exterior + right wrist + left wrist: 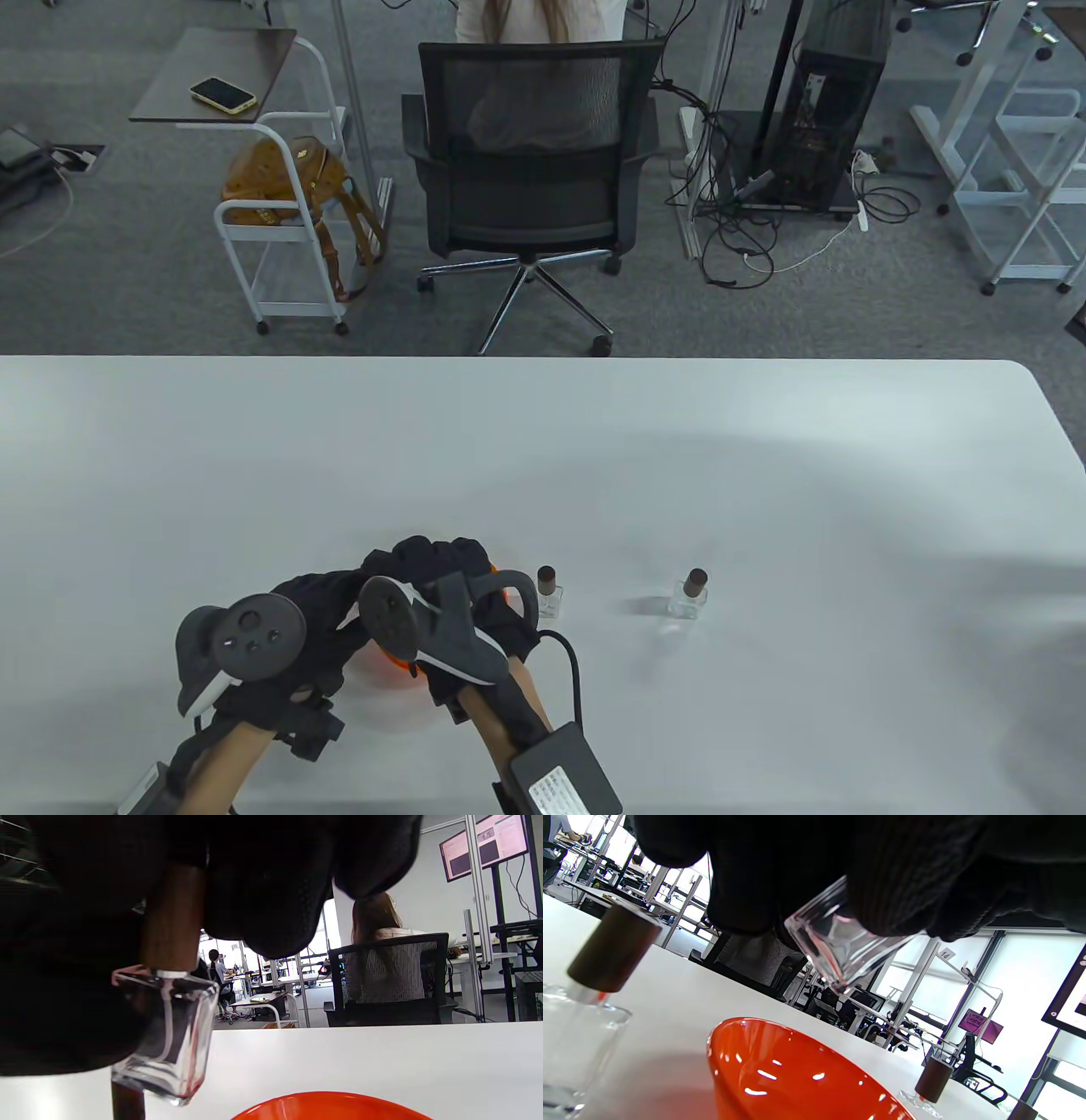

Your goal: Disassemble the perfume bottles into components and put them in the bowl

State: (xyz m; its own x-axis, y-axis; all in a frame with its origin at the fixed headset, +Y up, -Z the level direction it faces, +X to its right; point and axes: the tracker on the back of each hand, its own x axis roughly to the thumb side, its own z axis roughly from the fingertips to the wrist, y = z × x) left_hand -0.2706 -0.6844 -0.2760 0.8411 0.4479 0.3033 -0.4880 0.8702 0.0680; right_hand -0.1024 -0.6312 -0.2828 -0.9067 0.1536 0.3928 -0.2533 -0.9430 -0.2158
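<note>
**Kid:** What are the hands doing?

**Helper:** They are close together, right over the orange bowl [797, 1077]. Between them is one small perfume bottle [169, 1043]. The left hand [297, 628] wraps its fingers round the clear glass body. The right hand [458, 594] pinches the brown cap [172, 929] on top.

**Kid:** So which step is it?

**Helper:** I think it is the pulling-apart step — the cap still sits on the glass, so nothing has come off this one yet.

**Kid:** What comes next?

**Helper:** My guess: the right hand has to twist or tug the cap while the left hand holds the glass tight. Then the pieces go in the bowl just below.

**Kid:** Are there more bottles?

**Helper:** Yes. On the table view, one bottle [549, 592] stands just past the hands at about 2 o'clock from the bowl. The far bottle [689, 594] stands further out at 3 o'clock, well apart.

**Kid:** What do the things look like?

**Helper:** The bottle is square, clear and hard, with thick walls — slippery, I would think. The cap is a round brown stub, dull like wood. The bowl is shiny and smooth, with sloping sides. The table [543, 458] is flat and white.
</note>
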